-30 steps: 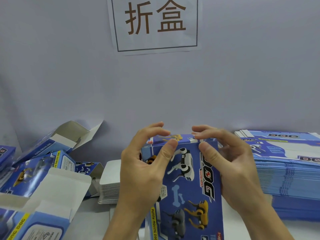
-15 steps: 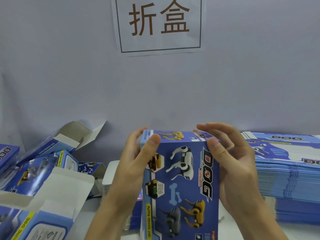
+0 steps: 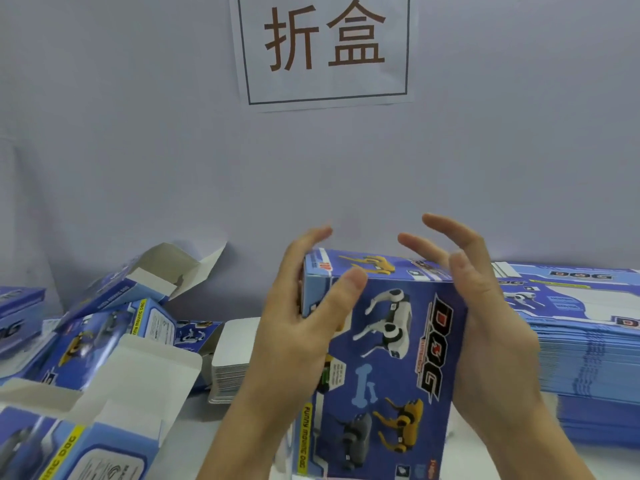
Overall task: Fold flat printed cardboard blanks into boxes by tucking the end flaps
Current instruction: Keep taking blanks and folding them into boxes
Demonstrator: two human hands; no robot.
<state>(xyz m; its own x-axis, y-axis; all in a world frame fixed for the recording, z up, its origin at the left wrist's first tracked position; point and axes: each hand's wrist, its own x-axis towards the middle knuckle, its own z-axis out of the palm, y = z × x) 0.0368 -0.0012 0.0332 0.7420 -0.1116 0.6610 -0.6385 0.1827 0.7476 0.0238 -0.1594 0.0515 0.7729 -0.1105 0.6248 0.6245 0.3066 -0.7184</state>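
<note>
1. Both my hands have loosened since half a second ago: the fingers that lay over the top of the box (image 3: 388, 358) now lift off it and spread.
2. My left hand (image 3: 294, 327) stays against the left side of the box, palm on the side wall, thumb stretched across the upper left corner of the printed front, fingers straight and raised above the top edge, gripping nothing.
3. My right hand (image 3: 491, 334) lies along the right side, palm against the wall, fingers relaxed and fanned in the air over the closed top flap.
4. So the box stands upright between my two palms, top end tucked shut, front with the dog pictures facing me.
5. To my right lies a stack of flat blanks (image 3: 585, 344), just beside my right hand.
6. To my left lie folded boxes with open flaps (image 3: 104, 358), and behind them a pile of white cards (image 3: 235, 351).
</note>
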